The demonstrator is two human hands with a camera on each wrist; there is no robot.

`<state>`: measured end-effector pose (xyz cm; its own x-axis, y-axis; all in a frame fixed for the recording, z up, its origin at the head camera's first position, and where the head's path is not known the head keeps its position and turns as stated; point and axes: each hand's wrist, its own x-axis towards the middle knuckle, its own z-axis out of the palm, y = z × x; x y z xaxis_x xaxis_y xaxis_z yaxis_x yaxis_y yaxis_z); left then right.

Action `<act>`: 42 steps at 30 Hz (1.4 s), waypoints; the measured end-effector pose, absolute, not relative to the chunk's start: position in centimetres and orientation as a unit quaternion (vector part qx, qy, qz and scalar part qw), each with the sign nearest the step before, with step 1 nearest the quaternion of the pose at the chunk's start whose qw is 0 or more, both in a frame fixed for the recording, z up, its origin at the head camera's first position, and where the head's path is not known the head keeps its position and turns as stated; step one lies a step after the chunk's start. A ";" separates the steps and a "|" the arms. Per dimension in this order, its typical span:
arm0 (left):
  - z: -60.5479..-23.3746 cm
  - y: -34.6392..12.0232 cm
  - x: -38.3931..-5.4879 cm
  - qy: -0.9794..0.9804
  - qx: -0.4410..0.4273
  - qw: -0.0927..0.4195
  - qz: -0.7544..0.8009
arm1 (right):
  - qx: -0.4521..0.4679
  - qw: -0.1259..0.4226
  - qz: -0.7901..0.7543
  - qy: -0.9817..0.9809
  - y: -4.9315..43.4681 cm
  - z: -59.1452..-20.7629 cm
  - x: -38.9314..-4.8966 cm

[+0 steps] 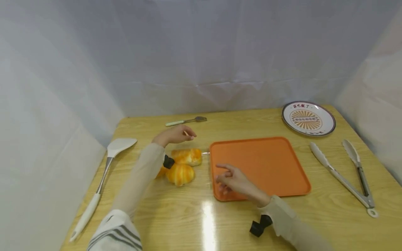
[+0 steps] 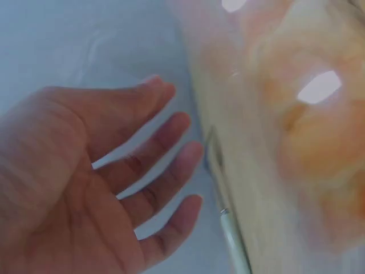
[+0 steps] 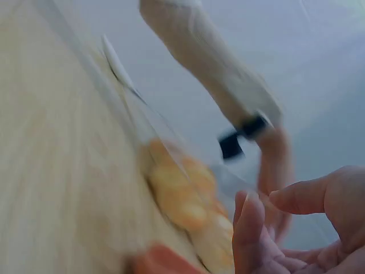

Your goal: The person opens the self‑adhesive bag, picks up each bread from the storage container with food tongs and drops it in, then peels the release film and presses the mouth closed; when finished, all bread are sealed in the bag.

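Observation:
My left hand (image 1: pixel 176 135) hovers above and behind the toy breads, its fingers loosely bent with nothing between them. Below it lie a long bread roll (image 1: pixel 187 157) and a striped rounded bread (image 1: pixel 180 175); a third bread (image 1: pixel 161 173) is mostly hidden by the left sleeve. A clear plastic edge (image 1: pixel 206 153) shows beside the breads. Over the left part of the orange tray (image 1: pixel 260 164) is my right hand (image 1: pixel 233 179), index finger extended and the others loosely curled, holding nothing. In the right wrist view, thumb and fingertips are close together around nothing.
A fork (image 1: pixel 186 121) with a pale handle lies at the back edge. On the left rests a white spatula (image 1: pixel 103 174). A patterned plate (image 1: pixel 309 118) stands at the back right, with spread tongs (image 1: pixel 345 179) in front of it. White cloth surrounds the table.

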<state>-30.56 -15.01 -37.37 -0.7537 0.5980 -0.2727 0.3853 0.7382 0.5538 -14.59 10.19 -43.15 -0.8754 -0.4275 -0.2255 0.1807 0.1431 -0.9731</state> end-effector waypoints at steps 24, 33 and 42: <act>-39.4 -13.5 -31.3 0.912 0.216 0.287 0.199 | -0.063 0.196 -0.704 0.679 2.7 -46.8 -13.1; -37.6 -18.1 -30.4 0.885 0.221 0.196 0.361 | -0.151 0.002 -0.522 0.840 4.6 -45.0 -14.6; -35.3 -21.4 -27.2 0.839 0.158 0.089 0.513 | -0.238 -0.140 -0.439 0.855 6.6 -40.1 -17.6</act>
